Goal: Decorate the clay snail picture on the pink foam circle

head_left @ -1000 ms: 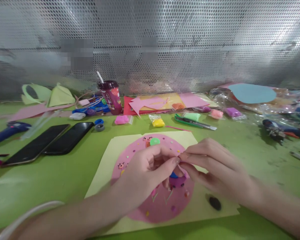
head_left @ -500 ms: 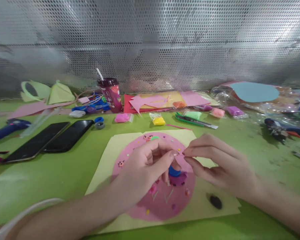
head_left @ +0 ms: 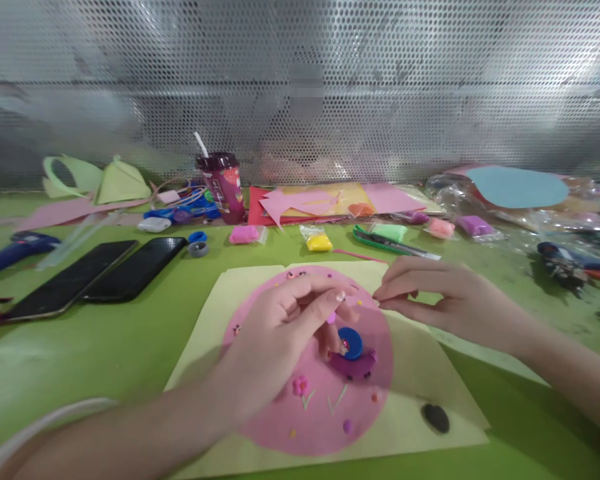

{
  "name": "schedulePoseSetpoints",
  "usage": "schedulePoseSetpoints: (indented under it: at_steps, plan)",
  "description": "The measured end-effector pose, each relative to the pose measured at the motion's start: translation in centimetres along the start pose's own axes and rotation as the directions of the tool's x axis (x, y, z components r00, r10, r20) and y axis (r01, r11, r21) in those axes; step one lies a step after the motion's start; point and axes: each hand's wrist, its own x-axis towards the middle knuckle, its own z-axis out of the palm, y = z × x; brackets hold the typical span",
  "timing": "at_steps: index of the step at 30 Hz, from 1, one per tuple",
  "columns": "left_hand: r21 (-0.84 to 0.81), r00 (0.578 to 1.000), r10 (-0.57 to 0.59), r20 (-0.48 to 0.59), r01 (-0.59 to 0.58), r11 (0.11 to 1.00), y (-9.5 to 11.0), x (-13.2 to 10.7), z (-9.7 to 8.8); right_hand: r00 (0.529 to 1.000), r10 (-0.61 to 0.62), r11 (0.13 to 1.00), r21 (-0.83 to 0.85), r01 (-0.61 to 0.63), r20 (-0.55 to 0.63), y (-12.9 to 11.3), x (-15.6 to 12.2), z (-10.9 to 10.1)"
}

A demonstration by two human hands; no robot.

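My left hand (head_left: 293,323) is curled above the pink paper circle (head_left: 325,427), with a small lilac piece of clay (head_left: 331,318) showing between its fingers. To the right, my right hand (head_left: 445,297) pinches thumb and fingertips together near the circle's edge; whatever lies in the pinch is too small to name. Below the left fingertips, a blue disc (head_left: 353,343) with a red-pink centre rests against a purple clay shape (head_left: 360,368). A pink clay flower (head_left: 301,385) with thin green stems decorates the circle, among small coloured dots. Pale yellow paper (head_left: 420,373) lies underneath.
A dark oval piece (head_left: 436,418) lies on the yellow paper. Behind are bagged yellow clay (head_left: 319,242), pink clay (head_left: 245,234), a green utility knife (head_left: 380,241) and a lidded cup (head_left: 222,189). Two phones (head_left: 135,270) and a glue gun (head_left: 20,253) lie left.
My hands have moved apart: the right shifted rightward and slightly up, the left a little left. More of the blue disc and the lilac clay now shows.
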Motion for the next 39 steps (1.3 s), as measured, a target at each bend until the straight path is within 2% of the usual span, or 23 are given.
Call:
schedulePoseSetpoints:
  at_steps: [5, 8, 12, 15, 20, 24, 28, 33, 39]
  plan:
    - [-0.062, 1.0, -0.007, 0.022, 0.008, 0.998, -0.1, 0.1, -0.2, 0.978, 0.05, 0.997, 0.044, -0.06, 0.203, 0.6, -0.3, -0.2]
    - [-0.067, 0.998, -0.051, 0.022, 0.053, 0.996, 0.1, 0.3, -0.2, 0.971, 0.062, 0.994, 0.078, -0.082, 0.229, 0.1, -0.2, -0.4]
    - [-0.119, 0.995, -0.095, 0.017, 0.097, 0.988, 0.2, 0.3, 0.2, 0.992, 0.017, 0.992, 0.121, -0.032, 0.125, -0.9, -0.1, -0.6]
    - [-0.145, 0.997, -0.08, 0.013, 0.081, 0.986, 0.0, 0.3, 0.3, 0.999, 0.036, 0.991, 0.127, -0.038, 0.018, -1.2, -0.3, -0.4]
    - [-0.112, 0.998, -0.045, 0.037, 0.049, 0.993, -0.4, 0.3, 0.1, 0.989, 0.076, 0.994, 0.087, -0.066, -0.125, -1.5, -0.4, 0.2]
    - [-0.156, 0.997, -0.037, 0.064, 0.047, 0.987, -0.4, 0.3, 0.2, 0.968, 0.125, 0.992, -0.003, -0.129, -0.216, -1.7, -0.4, 0.5]
    - [-0.161, 0.997, -0.07, 0.024, 0.073, 0.984, -0.2, 0.4, 0.2, 0.967, 0.146, 0.989, 0.019, -0.146, -0.209, -1.8, -0.4, 0.6]
    - [-0.069, 0.997, -0.073, -0.021, 0.071, 0.995, 0.0, 0.2, 0.1, 0.977, 0.161, 0.987, 0.048, -0.155, -0.141, -2.0, -0.3, 0.9]
    - [-0.055, 0.999, -0.037, 0.031, 0.039, 0.998, -0.2, 0.0, -0.2, 0.977, 0.168, 0.984, 0.079, -0.158, -0.132, -1.9, -0.3, 1.1]
